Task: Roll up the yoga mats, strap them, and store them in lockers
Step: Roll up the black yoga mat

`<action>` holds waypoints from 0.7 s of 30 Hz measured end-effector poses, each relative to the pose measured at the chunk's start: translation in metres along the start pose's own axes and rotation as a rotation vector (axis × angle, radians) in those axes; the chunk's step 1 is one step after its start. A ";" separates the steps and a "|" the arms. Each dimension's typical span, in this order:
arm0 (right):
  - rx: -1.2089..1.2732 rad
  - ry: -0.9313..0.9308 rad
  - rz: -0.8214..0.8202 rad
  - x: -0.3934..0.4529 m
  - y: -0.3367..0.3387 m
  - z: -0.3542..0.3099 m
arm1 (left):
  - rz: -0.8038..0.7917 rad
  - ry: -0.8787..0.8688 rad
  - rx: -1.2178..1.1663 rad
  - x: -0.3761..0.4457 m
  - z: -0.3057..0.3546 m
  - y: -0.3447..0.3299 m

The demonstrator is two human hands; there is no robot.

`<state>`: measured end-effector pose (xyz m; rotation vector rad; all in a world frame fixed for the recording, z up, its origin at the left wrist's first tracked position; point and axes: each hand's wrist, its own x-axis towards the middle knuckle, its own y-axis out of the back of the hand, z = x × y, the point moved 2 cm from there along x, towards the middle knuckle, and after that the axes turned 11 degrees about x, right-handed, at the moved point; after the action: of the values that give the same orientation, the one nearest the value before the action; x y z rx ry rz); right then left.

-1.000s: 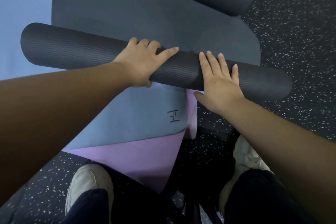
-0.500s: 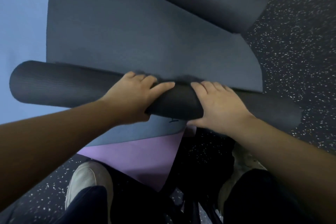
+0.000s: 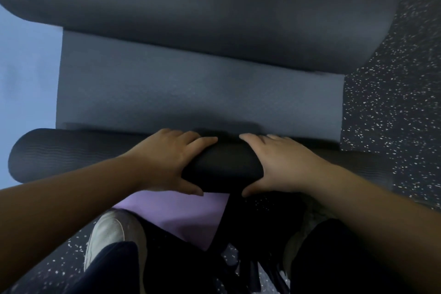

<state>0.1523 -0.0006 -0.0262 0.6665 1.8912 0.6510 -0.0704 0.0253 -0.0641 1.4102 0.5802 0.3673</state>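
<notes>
A: How do the fingers lie?
B: The left hand (image 3: pixel 167 162) curls its fingers (image 3: pixel 188 137) over the top of the dark roll (image 3: pixel 224 164), thumb underneath. The right hand (image 3: pixel 284 164) grips it likewise, just beside the left.

A: Where is the roll?
B: It lies crosswise on the speckled floor (image 3: pixel 393 114), at the near end of the flat grey mat (image 3: pixel 191 93). The mat's far end (image 3: pixel 214 19) curls up. A purple mat (image 3: pixel 181 212) shows under the hands, a blue mat (image 3: pixel 26 67) at left, a white shoe (image 3: pixel 107 231) below.

Both hands down, side by side.
Left hand (image 3: pixel 167 162) and right hand (image 3: pixel 281 164) spread palm-down, fingers forward, thumbs hooked underneath, forearms reaching in.
</notes>
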 end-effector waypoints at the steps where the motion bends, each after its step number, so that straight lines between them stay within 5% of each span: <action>1: 0.039 -0.008 0.009 -0.001 0.000 0.001 | -0.011 0.006 -0.009 0.002 -0.001 0.001; 21: 0.203 -0.177 0.270 0.011 0.023 0.021 | 0.111 -0.045 0.054 0.023 -0.003 0.014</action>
<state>0.1708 0.0263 -0.0251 1.0884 1.7307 0.5508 -0.0519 0.0429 -0.0547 1.5029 0.4799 0.4097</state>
